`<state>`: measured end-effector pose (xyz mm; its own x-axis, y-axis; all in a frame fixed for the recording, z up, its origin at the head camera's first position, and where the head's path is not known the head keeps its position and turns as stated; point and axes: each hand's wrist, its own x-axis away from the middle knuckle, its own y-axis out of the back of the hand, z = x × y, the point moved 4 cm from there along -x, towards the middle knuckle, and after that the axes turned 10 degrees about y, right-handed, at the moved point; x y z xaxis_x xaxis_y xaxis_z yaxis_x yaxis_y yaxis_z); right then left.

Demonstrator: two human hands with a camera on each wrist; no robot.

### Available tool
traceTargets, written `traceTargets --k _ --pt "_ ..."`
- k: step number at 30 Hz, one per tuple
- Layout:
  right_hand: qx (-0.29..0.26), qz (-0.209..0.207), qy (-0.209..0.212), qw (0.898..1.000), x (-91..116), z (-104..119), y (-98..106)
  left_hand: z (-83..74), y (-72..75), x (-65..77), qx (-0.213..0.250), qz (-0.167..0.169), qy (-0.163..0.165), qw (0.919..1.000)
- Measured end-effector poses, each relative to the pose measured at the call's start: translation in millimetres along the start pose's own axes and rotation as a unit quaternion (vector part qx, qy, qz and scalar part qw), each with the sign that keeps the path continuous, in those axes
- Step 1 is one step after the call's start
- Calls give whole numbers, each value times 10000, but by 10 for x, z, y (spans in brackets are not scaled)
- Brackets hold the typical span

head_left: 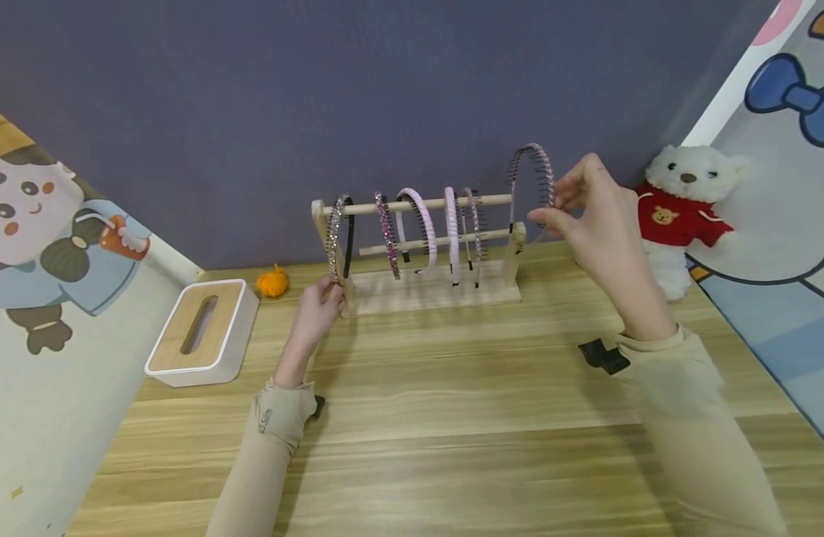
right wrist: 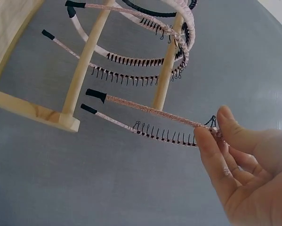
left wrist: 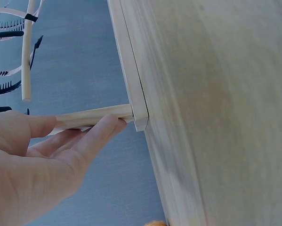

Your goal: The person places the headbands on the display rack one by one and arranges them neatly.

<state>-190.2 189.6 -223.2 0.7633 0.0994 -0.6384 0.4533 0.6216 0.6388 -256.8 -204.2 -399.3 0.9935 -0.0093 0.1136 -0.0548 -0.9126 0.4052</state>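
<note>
My right hand [head_left: 596, 216] pinches a thin pink toothed headband [right wrist: 155, 111] at its curved top, between thumb and fingers. It is held up at the right end of a wooden headband rack [head_left: 432, 297], its black-tipped ends pointing toward the rack in the right wrist view. At the rack's left end, my left hand [head_left: 315, 312] grips the wooden upright [left wrist: 96, 114] low down, near the base. Several headbands hang along the rods, among them a silver glittery one [head_left: 333, 239], a magenta sparkly one [head_left: 388, 237] and a wide pale pink one [head_left: 451, 239].
Left of the rack are a small orange knitted ball [head_left: 273, 283] and a white tissue box [head_left: 227, 358] with a wooden lid. A white teddy bear [head_left: 667, 224] in a red sweater sits at the right. A dark blue-grey panel [head_left: 412, 89] rises behind the wooden table [head_left: 438, 418].
</note>
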Motion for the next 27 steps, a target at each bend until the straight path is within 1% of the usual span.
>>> traceTargets --k 6,10,17,27 --pt "-19 -29 197 9998 -56 27 -67 -2 -4 -10 -77 -38 -14 10000" --pt "-95 29 336 9994 -97 48 -121 -1 0 -4 -80 -48 -17 10000" --pt "-297 234 341 9987 -151 81 -226 5 4 -9 -50 -36 -57 10000" --pt "-355 466 241 9980 -138 32 -374 -3 7 -5 -54 -47 -56 10000"
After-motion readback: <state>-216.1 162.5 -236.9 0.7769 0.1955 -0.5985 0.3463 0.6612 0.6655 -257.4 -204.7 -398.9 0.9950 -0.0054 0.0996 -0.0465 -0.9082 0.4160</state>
